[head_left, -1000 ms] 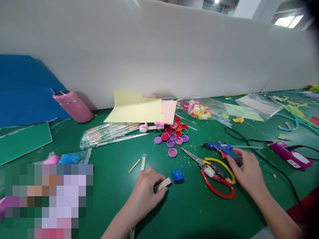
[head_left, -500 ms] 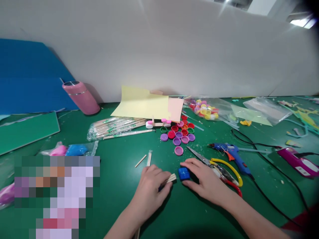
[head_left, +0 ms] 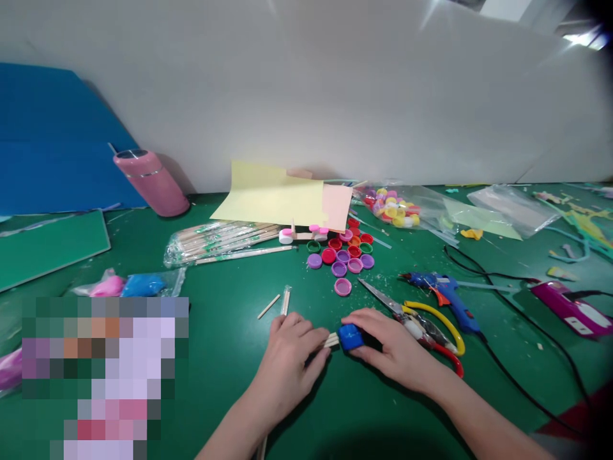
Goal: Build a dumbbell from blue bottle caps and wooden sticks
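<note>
Low in the middle of the head view, my left hand is closed round a small bundle of pale wooden sticks, whose ends point right. My right hand pinches a small blue block between thumb and fingers. The block meets the stick ends, or is right beside them. A short loose stick and a wrapped stick lie just beyond my left hand. Scissors with yellow and red handles lie beside my right hand.
Coloured bottle caps are grouped beyond the hands, near bagged sticks and yellow paper. A blue glue gun and its cable lie right, near a purple power strip. A pink bottle leans back left.
My right hand has moved slightly left with the blue block, closing the gap to the stick ends. The block has turned a little. My left hand has barely moved.
</note>
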{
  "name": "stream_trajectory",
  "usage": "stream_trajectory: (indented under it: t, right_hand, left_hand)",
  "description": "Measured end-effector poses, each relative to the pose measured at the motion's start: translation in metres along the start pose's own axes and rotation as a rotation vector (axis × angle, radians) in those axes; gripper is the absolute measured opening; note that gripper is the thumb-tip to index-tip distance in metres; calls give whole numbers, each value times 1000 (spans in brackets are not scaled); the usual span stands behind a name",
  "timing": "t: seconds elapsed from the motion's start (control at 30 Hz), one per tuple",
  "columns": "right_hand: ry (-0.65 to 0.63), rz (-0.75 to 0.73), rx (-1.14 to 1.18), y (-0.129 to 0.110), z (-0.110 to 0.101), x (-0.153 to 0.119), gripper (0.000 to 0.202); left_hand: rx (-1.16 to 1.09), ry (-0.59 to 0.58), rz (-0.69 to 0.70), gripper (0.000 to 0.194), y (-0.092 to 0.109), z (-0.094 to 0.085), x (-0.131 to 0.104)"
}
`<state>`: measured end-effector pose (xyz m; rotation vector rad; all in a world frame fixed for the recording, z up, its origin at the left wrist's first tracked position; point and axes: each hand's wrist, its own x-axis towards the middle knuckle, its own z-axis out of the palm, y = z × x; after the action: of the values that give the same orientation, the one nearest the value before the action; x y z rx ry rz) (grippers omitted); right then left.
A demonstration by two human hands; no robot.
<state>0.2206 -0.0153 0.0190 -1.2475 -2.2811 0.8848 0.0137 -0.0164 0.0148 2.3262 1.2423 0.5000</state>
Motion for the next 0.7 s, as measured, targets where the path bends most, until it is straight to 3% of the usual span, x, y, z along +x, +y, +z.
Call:
stream_trajectory:
  t: [0.7]
  right_hand:
    - [13, -17, 30, 0, 3, 1, 31]
  left_hand:
    - [-27, -16, 2, 17, 0, -1, 1]
